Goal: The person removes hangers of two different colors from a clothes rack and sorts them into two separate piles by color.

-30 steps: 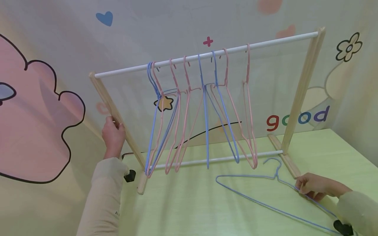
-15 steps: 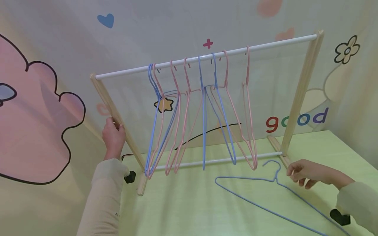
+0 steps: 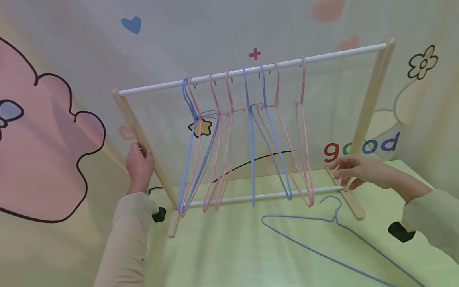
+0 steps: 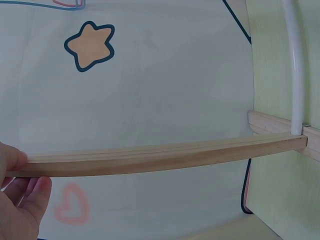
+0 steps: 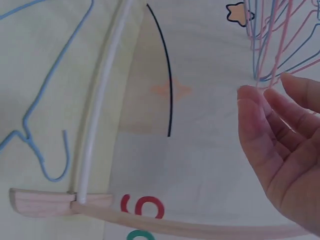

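Note:
A small garment rack with wooden posts and a white top rail (image 3: 344, 54) stands on the table. My left hand (image 3: 140, 167) grips its left post (image 3: 130, 117); in the left wrist view, thumb and fingers lie on either side of the wood. Several blue and pink hangers hang from the rail, a pink hanger (image 3: 303, 89) furthest right. A loose blue hanger (image 3: 335, 217) lies flat on the table, its right end running out of the head view. My right hand (image 3: 362, 171) is in the air beside the right post, fingers loosely bent and holding nothing.
The light green table (image 3: 222, 247) reaches to a wall cloth (image 3: 322, 103) printed with coloured drawings behind the rack. A lower white bar (image 3: 233, 198) joins the posts near the tabletop. Wooden feet (image 3: 353, 204) stick out toward the front.
My right hand has let go of the loose blue hanger and risen up and left toward the right post. That hanger stays on the table. My left hand keeps its grip.

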`<action>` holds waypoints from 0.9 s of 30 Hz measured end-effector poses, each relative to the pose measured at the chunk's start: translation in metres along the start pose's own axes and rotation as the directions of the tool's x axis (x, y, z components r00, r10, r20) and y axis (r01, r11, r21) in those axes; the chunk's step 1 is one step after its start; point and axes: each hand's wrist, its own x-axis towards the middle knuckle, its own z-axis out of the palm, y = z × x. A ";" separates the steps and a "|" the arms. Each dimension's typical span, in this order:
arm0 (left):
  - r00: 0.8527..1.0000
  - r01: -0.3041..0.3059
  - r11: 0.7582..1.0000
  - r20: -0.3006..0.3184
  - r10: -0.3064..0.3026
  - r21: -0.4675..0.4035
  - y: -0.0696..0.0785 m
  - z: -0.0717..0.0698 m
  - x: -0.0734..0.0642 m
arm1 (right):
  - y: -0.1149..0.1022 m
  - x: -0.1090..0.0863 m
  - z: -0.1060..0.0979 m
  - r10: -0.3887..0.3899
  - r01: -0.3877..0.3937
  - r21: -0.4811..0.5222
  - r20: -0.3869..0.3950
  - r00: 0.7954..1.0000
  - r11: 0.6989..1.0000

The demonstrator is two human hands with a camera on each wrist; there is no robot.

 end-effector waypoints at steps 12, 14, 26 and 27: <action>0.999 0.017 1.000 0.029 -0.017 0.005 -0.001 0.000 0.001 | -0.057 0.015 -0.009 -0.087 0.093 0.082 -0.069 0.994 0.992; 0.999 0.020 1.000 0.031 -0.020 0.002 -0.001 0.000 0.002 | -0.065 0.018 -0.009 -0.104 0.113 0.132 -0.070 0.992 0.985; 1.000 -0.001 1.000 0.008 0.001 0.001 -0.003 0.002 0.003 | -0.099 0.034 -0.005 -0.028 0.073 0.311 -0.145 0.989 0.948; 1.000 -0.001 1.000 0.007 0.001 0.001 -0.003 0.002 0.003 | -0.100 0.035 -0.005 -0.022 0.070 0.321 -0.150 0.988 0.945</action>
